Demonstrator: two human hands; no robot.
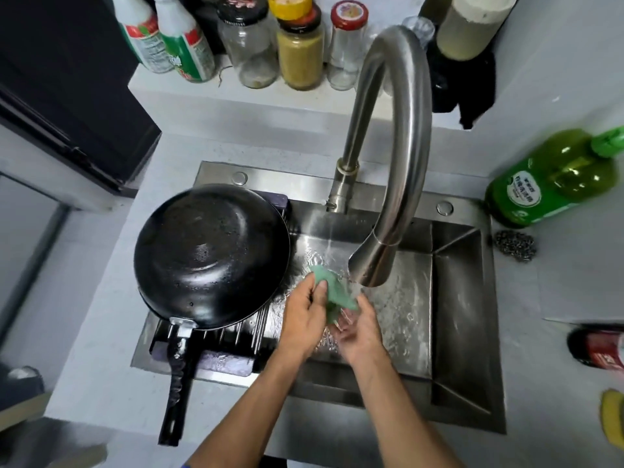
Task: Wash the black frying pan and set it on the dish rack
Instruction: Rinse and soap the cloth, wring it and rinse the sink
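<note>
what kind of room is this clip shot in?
Most likely a small home kitchen: a stainless steel sink with a curved metal faucet running, a black frying pan upside down on a dark dish rack, and glass jars on the ledge behind.

The frying pan (211,255) at centre left looks glossy black and wet. The sink (459,298) and tap (401,130) are brushed metal. The green bottle (553,180) at right is shiny plastic.

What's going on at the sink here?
A person is rinsing a green scouring cloth under the running faucet. The left hand pinches the cloth while the right hand cups it from below. The black frying pan already sits upside down on the dish rack, over the sink.
</note>
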